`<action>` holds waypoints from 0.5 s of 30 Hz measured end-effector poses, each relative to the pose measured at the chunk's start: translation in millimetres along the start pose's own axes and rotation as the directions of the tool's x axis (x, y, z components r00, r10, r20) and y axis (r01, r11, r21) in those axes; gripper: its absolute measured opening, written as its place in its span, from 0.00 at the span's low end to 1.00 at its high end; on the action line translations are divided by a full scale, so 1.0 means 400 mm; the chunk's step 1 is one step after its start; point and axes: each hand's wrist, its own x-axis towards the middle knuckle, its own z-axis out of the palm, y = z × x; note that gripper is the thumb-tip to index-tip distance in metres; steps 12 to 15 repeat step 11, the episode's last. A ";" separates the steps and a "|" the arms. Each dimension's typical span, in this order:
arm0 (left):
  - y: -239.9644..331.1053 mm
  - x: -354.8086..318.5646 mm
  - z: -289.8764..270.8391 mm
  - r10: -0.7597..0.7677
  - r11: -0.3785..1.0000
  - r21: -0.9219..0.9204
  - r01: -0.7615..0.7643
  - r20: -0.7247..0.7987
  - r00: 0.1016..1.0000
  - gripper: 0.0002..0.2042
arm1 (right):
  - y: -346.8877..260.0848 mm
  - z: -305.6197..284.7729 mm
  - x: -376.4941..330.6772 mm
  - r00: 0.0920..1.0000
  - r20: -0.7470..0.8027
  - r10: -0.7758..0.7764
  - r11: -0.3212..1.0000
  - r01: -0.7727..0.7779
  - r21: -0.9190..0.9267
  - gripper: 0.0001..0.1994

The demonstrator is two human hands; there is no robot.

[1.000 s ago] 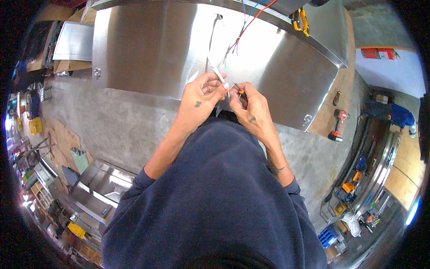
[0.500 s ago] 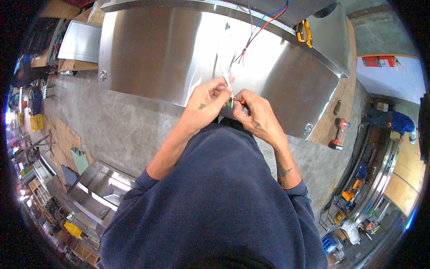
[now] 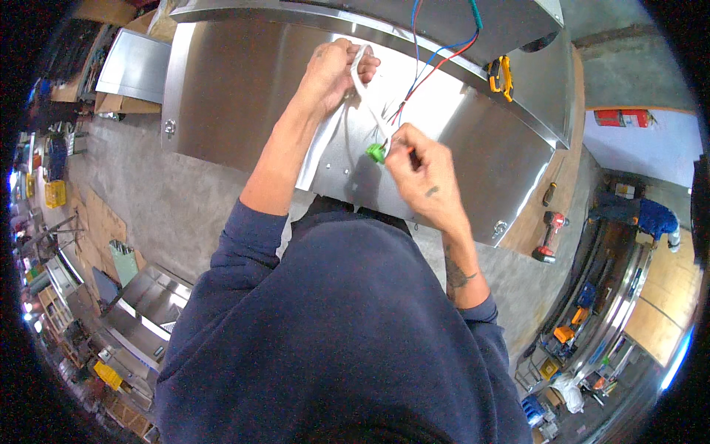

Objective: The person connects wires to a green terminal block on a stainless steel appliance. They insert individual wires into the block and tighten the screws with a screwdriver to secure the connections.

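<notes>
A white cable (image 3: 367, 95) runs in a loop between my two hands over the steel panel. My left hand (image 3: 330, 76), farther from me, has its fingers curled round the upper bend of the cable. Nearer and to the right, my right hand (image 3: 427, 176) pinches the cable's lower end. Beside those fingertips hangs a small green connector (image 3: 376, 153). Something dark with an orange-red part shows inside the right hand's curled fingers, too covered to name. Red and blue wires (image 3: 444, 53) hang down just beyond the right hand.
The brushed steel panel (image 3: 237, 96) spans the space ahead. Yellow-handled pliers (image 3: 501, 78) hang at its back ledge. On the right, a screwdriver (image 3: 549, 194) and a red cordless drill (image 3: 551, 235) lie by a wooden board. Another person (image 3: 654, 222) bends down at far right.
My left hand has moved away from my right, up and to the left, drawing the cable into a loop. The green connector now shows plainly beside my right fingertips.
</notes>
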 end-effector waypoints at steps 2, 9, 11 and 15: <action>0.003 -0.010 -0.003 0.279 0.868 0.456 -0.197 -0.120 0.953 0.16 | -0.038 -0.051 0.046 0.999 -0.001 -0.042 0.996 0.042 0.081 0.11; -0.035 0.044 0.016 0.632 0.364 0.744 -0.559 0.243 0.736 0.13 | -0.210 -0.208 0.342 0.990 0.075 -0.119 0.989 0.112 0.093 0.14; -0.045 0.072 0.020 0.659 0.350 0.735 -0.581 0.248 0.711 0.14 | -0.261 -0.229 0.395 0.998 0.051 -0.046 0.992 0.040 0.120 0.16; -0.045 0.072 0.020 0.659 0.350 0.735 -0.581 0.248 0.711 0.14 | -0.261 -0.229 0.395 0.998 0.051 -0.046 0.992 0.040 0.120 0.16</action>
